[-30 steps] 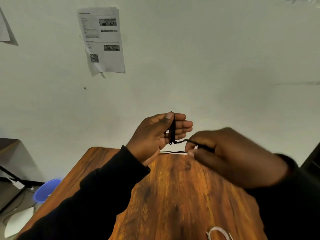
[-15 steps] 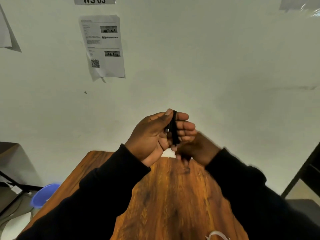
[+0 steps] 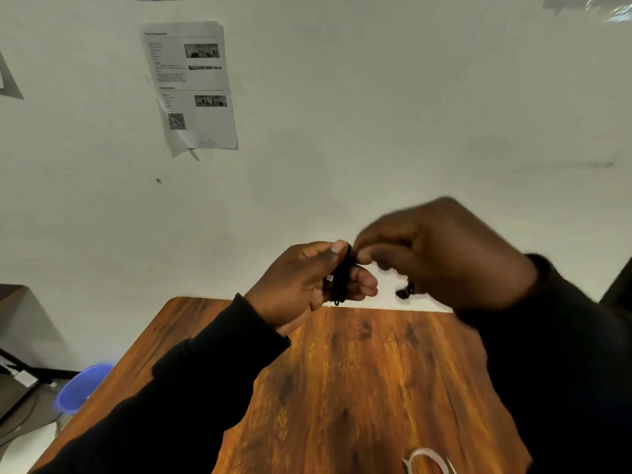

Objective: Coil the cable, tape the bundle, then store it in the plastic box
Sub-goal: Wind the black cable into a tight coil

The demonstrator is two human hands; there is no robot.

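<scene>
My left hand (image 3: 301,285) holds a small black cable coil (image 3: 342,278) upright above the far end of the wooden table (image 3: 359,378), thumb on one side and fingers wrapped around the other. My right hand (image 3: 441,251) is raised beside the coil's top, blurred, with its fingers pinched on the loose black cable end (image 3: 405,292), which dangles below the hand. A roll of clear tape (image 3: 427,461) lies on the table at the bottom edge of the view. The plastic box is out of view.
A pale wall with a printed sheet (image 3: 191,87) stands right behind the table. A blue bucket (image 3: 82,388) sits on the floor to the left, next to a dark desk edge (image 3: 13,336) with cables.
My right hand has swung from under the coil up and to the right over its top, carrying the cable end around. My left hand keeps its grip on the coil.
</scene>
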